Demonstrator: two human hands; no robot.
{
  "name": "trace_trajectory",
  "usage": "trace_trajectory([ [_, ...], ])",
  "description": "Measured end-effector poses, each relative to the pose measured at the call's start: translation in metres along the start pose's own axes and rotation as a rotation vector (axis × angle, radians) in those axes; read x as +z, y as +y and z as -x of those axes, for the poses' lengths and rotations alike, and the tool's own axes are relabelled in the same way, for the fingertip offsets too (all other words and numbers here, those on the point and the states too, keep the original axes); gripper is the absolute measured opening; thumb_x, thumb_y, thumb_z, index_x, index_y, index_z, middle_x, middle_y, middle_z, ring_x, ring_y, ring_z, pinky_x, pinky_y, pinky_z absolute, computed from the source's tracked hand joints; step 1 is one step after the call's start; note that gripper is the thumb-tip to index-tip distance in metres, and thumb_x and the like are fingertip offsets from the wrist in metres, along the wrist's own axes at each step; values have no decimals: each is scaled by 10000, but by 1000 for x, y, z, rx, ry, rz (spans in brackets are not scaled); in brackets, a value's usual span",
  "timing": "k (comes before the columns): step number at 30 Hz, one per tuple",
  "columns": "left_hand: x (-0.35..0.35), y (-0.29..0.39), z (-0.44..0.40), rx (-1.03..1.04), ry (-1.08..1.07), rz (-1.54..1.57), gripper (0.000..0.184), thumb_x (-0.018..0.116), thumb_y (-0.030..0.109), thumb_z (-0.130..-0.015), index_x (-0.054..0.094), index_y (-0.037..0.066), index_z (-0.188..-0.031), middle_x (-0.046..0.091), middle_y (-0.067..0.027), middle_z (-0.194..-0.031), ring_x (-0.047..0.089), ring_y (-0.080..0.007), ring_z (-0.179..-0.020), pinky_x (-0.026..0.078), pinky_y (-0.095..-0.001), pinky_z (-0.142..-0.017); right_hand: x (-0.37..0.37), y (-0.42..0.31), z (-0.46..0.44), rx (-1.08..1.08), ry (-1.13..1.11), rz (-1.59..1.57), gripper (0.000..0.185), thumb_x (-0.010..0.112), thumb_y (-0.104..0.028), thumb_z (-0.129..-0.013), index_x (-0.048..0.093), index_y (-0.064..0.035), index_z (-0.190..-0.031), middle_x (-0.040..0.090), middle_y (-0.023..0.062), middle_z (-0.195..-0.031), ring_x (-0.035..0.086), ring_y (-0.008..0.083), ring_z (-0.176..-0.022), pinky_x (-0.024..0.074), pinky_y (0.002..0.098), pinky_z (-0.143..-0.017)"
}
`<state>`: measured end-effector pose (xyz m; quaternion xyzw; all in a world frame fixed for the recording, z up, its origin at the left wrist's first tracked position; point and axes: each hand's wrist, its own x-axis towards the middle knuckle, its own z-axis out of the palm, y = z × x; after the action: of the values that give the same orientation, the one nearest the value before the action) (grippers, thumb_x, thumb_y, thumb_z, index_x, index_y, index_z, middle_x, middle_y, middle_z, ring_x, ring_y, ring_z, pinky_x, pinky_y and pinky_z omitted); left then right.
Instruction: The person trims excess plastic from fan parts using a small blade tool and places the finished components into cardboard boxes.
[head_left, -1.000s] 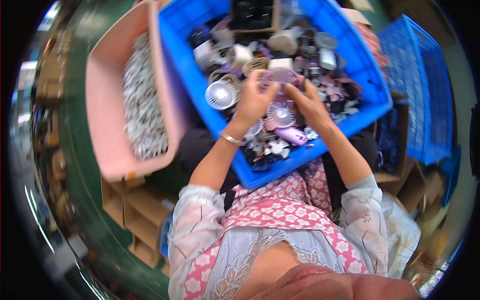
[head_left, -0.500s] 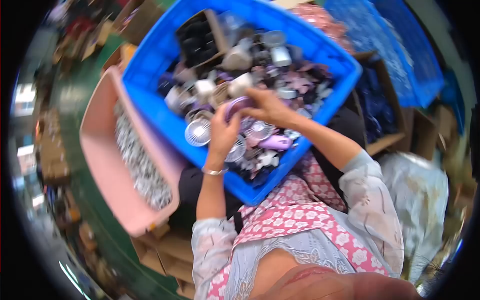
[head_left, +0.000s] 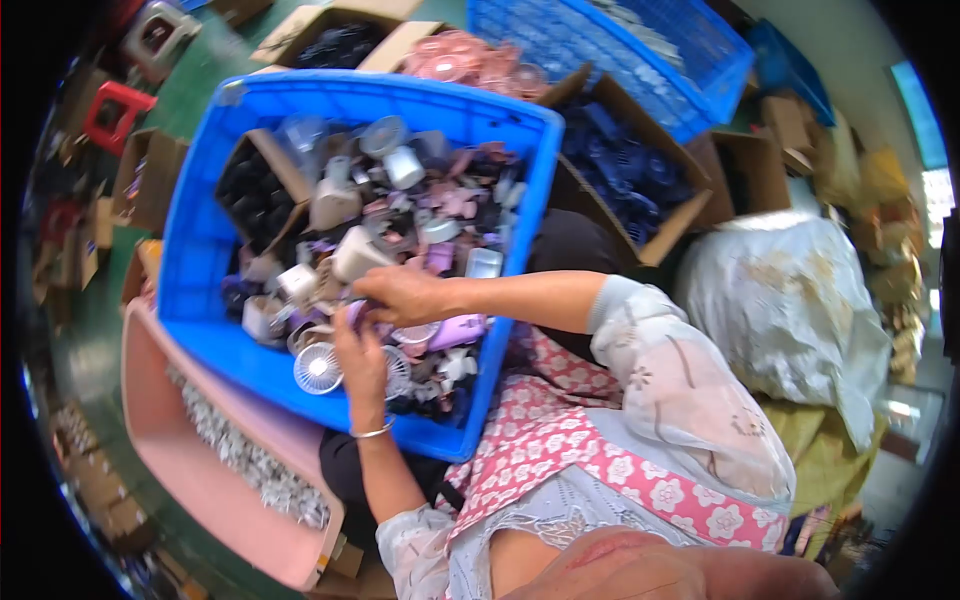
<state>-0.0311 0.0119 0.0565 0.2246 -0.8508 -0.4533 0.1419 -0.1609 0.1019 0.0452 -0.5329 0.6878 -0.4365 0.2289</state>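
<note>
My left hand [head_left: 361,352] and my right hand [head_left: 408,294] meet above the near part of a blue bin [head_left: 535,190]. Between them both sets of fingers close on a purple rounded plastic part [head_left: 356,314], mostly hidden by the fingers. A white round fan grille [head_left: 318,368] lies just left of my left hand, and another grille [head_left: 397,373] shows to its right. Under my right wrist is a light purple plastic piece [head_left: 459,331]. A cream plastic housing [head_left: 358,256] rests beyond my right hand.
Inside the bin stands a small carton of black parts [head_left: 262,192] among many mixed pieces. A pink tub [head_left: 150,400] holding grey-white parts is at the left. Cartons with dark blue parts [head_left: 625,165], blue crates [head_left: 735,70] and a whitish plastic sack [head_left: 785,300] stand right.
The view has swung, so the bin and both hands appear further left and lower. Both hands stay together on the purple part, and my right fingers now cover more of it.
</note>
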Motion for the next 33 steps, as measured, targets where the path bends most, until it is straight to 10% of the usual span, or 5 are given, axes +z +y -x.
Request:
trace_trajectory([
  [13,1,8,6,-39,127,-10,138,536,39,-772,475,19,-893,580,-240,-788,562,-429,-763,438,-474,-635,4,-10,9,59,63,84,246,624,-172,-738,477,3,-828,541,216,-795,533,400,-784,412,455,-669],
  [20,-25,-9,-6,-263,95,687,240,554,57,-826,554,-18,-1055,610,-57,-904,580,-82,-782,493,-219,-653,-20,-18,-6,378,80,-565,394,661,-182,-770,480,7,-1064,580,87,-841,538,142,-668,447,258,-570],
  [24,-48,-10,-6,-200,258,1123,272,553,-4,-822,523,-9,-1092,590,-97,-1018,605,-163,-880,527,-303,-774,-28,10,-9,645,109,-867,437,563,-110,-816,355,-26,-1191,518,73,-912,583,142,-778,475,261,-595],
  [33,-65,-16,-5,-258,365,1213,362,493,-48,-831,391,106,-1143,498,-104,-1108,562,-269,-986,529,-510,-763,-25,-43,5,195,-119,-530,379,463,-47,-883,346,-80,-1241,581,88,-941,507,61,-547,410,190,-472],
])
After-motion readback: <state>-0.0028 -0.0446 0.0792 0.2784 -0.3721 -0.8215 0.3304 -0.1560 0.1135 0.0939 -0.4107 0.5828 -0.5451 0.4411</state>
